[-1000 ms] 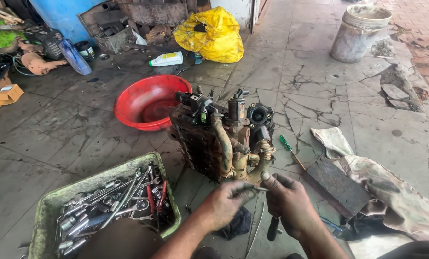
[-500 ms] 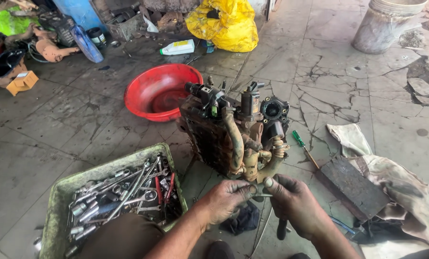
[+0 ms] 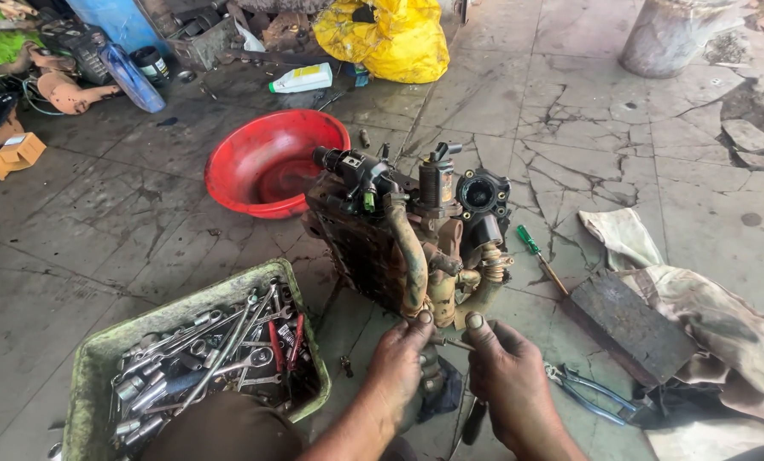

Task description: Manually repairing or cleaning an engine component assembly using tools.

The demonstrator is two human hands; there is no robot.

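Our left hand [image 3: 399,363] and right hand [image 3: 506,376] pinch a thin tool [image 3: 452,342] at the near base of the engine part [image 3: 408,239], mid-floor, hoses attached, between tool tray [image 3: 87,376] left and rag [image 3: 706,316] right.

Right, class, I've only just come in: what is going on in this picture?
A person crouches over a grimy engine part standing on the cracked concrete floor. The left hand and right hand meet at its lower front edge, both gripping a thin metal tool just below the rusty pipes. A green tray of wrenches and sockets sits to the left, a red basin lies behind, and blue-handled pliers and a green-handled screwdriver lie to the right.
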